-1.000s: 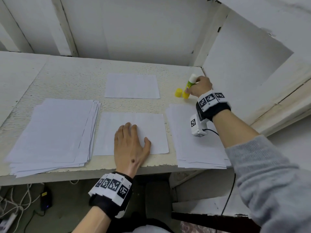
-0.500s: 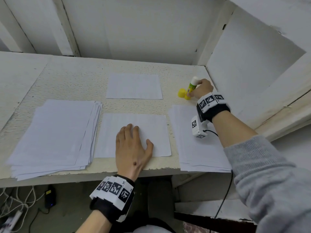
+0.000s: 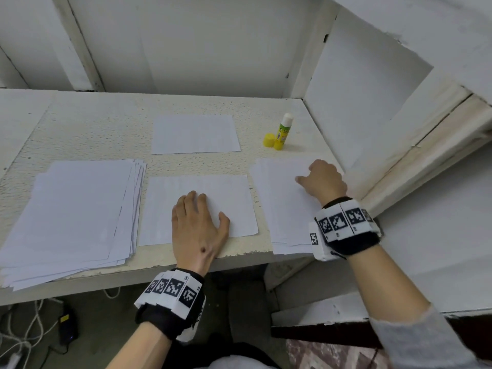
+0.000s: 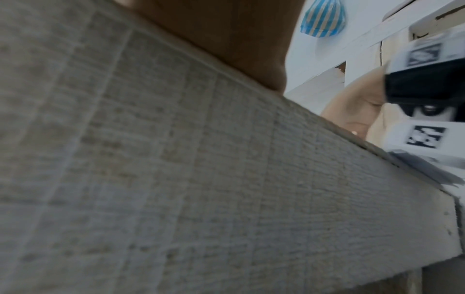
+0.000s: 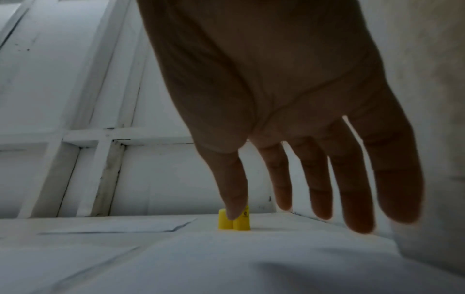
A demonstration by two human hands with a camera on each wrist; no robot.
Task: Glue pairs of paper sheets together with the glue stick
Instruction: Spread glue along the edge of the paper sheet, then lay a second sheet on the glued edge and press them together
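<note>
Two paper stacks and two single sheets sit on a white, rough-textured desk (image 3: 80, 129) with chipped paint at the front edge. White panelled walls close it in behind and on the right. Under the desk: cables (image 3: 24, 326) and a black adapter (image 3: 66, 327) on the floor. Left wrist view also shows a blue-striped bag (image 4: 323, 18) hanging on the wall.

Writing: the glue stick label has print on green, too small to read. Both wrists carry bands (image 3: 173, 287) with black-and-white square markers.

Glue stick (image 3: 283, 131): upright near the back right corner, white top, green label, yellow base. Its yellow cap (image 3: 269, 140) stands just beside it on the left, off the stick. No hand on it.

Paper: thick fanned left stack (image 3: 72, 214) overhanging the front edge; centre sheet (image 3: 226, 193) in front; back sheet (image 3: 195, 133) behind it, apart; right stack (image 3: 277, 209) along the right wall. All plain white.

Left hand (image 3: 198, 230): flat, fingers straight, palm down on the centre sheet near its front edge, wrist past the desk edge.

Right hand (image 3: 322, 179): over the right stack, holding nothing. Right wrist view shows the fingers (image 5: 352, 199) extended and slightly spread, tips close to the top sheet; contact unclear.
</note>
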